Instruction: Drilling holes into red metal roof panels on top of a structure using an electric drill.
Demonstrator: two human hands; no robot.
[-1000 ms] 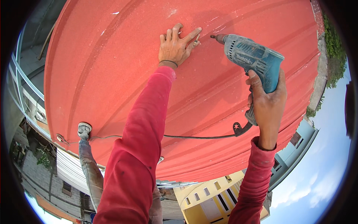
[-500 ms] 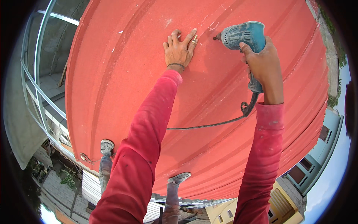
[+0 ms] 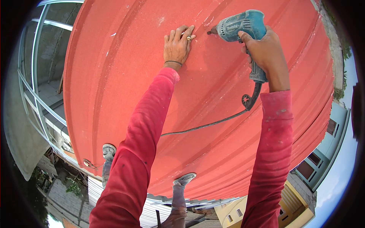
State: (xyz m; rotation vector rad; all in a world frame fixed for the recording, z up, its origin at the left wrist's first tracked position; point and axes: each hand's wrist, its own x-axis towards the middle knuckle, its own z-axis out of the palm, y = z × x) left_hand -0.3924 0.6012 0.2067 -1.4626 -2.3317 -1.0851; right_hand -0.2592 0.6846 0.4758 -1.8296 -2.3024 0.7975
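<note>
My right hand [image 3: 262, 47] grips a teal and grey corded power drill [image 3: 241, 26], held level above the red ribbed metal sheet [image 3: 152, 49]. The drill's dark socket tip [image 3: 211, 31] points left, toward my left hand. My left hand [image 3: 177, 43] leans on the sheet with its fingertips down. Between its thumb and index finger shows a small brass-coloured piece [image 3: 188, 38], maybe a screw, too small to tell. A dark band circles my left wrist.
The drill's cord [image 3: 205, 126] trails left across the sheet and under my left arm. My shoes [image 3: 185, 178] stand on the curved sheet's near part. Silver metal framing [image 3: 36, 60] and a drop lie beyond its left edge. Houses [image 3: 321, 152] stand lower at right.
Both hands and the drill have shifted slightly up and left in the picture. The drill's tip still points at the sheet beside my left hand.
</note>
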